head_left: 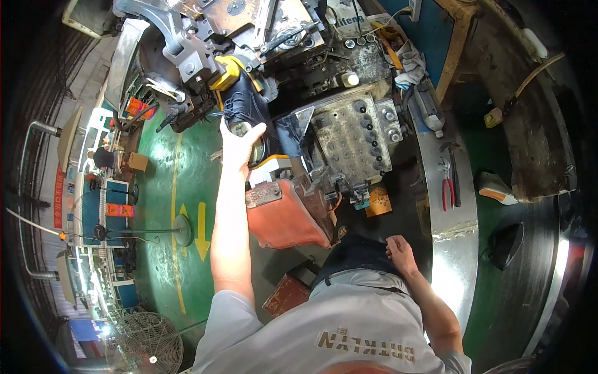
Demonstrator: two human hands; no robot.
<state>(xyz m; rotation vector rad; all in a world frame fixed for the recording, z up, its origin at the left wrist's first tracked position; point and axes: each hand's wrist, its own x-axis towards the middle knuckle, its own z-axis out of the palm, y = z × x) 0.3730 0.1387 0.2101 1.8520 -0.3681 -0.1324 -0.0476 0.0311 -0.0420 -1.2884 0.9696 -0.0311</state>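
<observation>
A dark lace-up shoe (251, 105) sits in the machine, its toe end up against yellow clamp parts (227, 73). My left hand (240, 144) reaches forward and grips the shoe around its opening, thumb on the right side and fingers on the left. Something pale shows inside the opening, partly covered by the hand. Below the heel is a white and yellow support (270, 168) above an orange-red padded cover (288, 215). Beside my right hip, my right hand (399, 254) hangs with its fingers curled in, and nothing shows in it.
A worn metal block (352, 140) with bolts juts out right of the shoe. On the metal bench (445, 230) at right lie red-handled pliers (447, 184) and a hammer (455, 168). Gloves (410, 65) rest farther back. A shoe (496, 188) lies beyond the bench.
</observation>
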